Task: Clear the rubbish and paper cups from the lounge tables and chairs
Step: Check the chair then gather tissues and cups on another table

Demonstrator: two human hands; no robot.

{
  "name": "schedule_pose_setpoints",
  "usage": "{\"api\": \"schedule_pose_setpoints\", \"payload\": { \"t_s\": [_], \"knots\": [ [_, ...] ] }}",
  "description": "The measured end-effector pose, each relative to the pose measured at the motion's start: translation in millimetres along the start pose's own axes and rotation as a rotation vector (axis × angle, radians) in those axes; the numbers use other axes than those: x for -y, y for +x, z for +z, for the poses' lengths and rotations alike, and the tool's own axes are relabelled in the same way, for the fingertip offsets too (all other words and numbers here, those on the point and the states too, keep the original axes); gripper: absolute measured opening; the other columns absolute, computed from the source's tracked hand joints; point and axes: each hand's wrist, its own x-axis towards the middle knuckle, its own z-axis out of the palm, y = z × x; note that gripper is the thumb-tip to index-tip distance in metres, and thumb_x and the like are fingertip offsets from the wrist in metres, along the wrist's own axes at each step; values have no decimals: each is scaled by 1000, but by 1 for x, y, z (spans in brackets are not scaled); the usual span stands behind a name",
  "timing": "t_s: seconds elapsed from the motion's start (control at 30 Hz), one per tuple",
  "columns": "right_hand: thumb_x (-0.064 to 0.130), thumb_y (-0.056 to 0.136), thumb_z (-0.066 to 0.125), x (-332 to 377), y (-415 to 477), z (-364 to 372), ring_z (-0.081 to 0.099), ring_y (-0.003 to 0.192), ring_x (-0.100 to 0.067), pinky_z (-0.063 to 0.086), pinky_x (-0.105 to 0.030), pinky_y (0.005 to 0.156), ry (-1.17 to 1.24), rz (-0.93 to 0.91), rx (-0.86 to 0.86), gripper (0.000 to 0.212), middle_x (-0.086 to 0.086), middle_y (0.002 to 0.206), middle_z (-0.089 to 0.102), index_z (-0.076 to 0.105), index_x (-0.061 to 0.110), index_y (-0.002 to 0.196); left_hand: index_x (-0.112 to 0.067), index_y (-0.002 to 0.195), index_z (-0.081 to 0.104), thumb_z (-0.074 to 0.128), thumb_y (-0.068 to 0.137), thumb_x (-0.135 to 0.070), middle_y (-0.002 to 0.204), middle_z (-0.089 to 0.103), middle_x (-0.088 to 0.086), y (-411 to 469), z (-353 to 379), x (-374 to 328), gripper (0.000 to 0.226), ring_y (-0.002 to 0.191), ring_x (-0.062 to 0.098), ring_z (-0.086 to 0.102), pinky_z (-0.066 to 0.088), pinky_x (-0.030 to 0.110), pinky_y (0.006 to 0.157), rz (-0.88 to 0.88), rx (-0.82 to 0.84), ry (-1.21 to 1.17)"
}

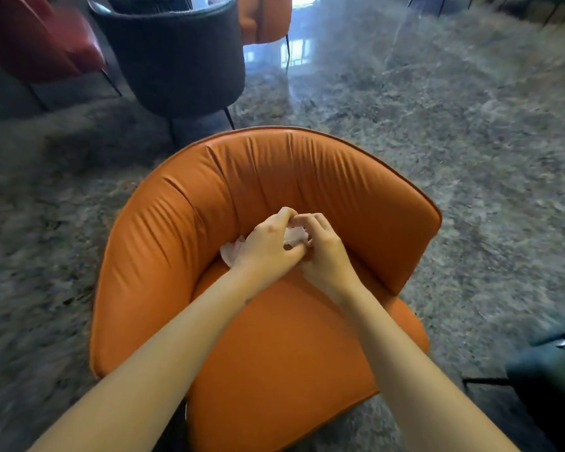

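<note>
An orange leather armchair fills the middle of the view. At the back of its seat, where the cushion meets the backrest, lies crumpled white tissue paper. My left hand and my right hand meet over it, fingers curled, and grip the paper between them. A wad of the same tissue shows between the two hands, and one corner sticks out to the left of my left hand. Most of the paper is hidden under my fingers.
A dark grey tub chair stands beyond the orange one, a red chair at the far left and another orange chair at the back. A dark object sits at the right edge. Glossy grey marble floor surrounds everything.
</note>
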Motion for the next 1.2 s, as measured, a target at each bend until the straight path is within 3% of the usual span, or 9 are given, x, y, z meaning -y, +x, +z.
{"api": "schedule_pose_setpoints", "payload": {
  "t_s": [0.07,0.2,0.37,0.5,0.6,0.83,0.97,1.2],
  "knots": [
    [3,69,70,-4,21,21,52,89,-11,46,-25,79,1,-17,33,52,-5,111,53,52,9,118,-22,111,50,58,77,-30,105,59,0,14,-13,29,36,95,25,57,48,41,79,-60,-26,26],
    [8,70,75,-26,43,58,53,97,-17,45,-30,86,-44,-21,110,60,-7,117,52,48,7,123,-17,115,51,62,81,-25,111,60,6,24,-17,88,37,99,23,57,43,29,76,-145,-69,54],
    [17,73,72,-81,56,96,52,102,-15,44,-39,89,-72,9,221,56,-1,120,51,47,13,124,-17,111,52,59,84,-26,107,60,3,21,8,152,30,97,21,57,42,27,72,-263,-80,84],
    [27,77,66,-141,59,139,48,110,-16,38,-33,92,-116,39,312,54,1,123,48,43,18,126,-20,122,53,57,86,-24,111,56,6,16,50,208,37,106,23,51,42,32,85,-375,-51,135],
    [38,79,59,-195,57,179,43,117,-16,29,-28,91,-197,41,372,56,2,128,46,41,20,128,-17,122,57,57,86,-18,110,53,8,12,93,254,36,105,25,48,41,32,86,-448,-77,147],
    [51,77,59,-307,26,270,19,135,-27,16,-47,106,-389,112,616,74,-4,147,29,31,22,139,-17,122,57,54,87,-17,129,48,11,-1,195,342,35,114,31,42,41,44,92,-621,-25,275],
    [59,69,56,-326,8,283,16,134,-26,14,-44,103,-450,23,554,75,-4,147,29,37,28,135,-15,121,58,60,81,-9,125,54,15,-14,220,355,40,107,37,48,46,47,86,-560,-94,326],
    [55,67,66,-310,39,299,26,129,-32,19,-47,101,-389,78,494,81,-12,142,35,40,18,134,-13,121,59,69,75,-26,130,53,15,-13,221,350,48,108,36,49,43,41,90,-605,-74,298]
  ]
}}
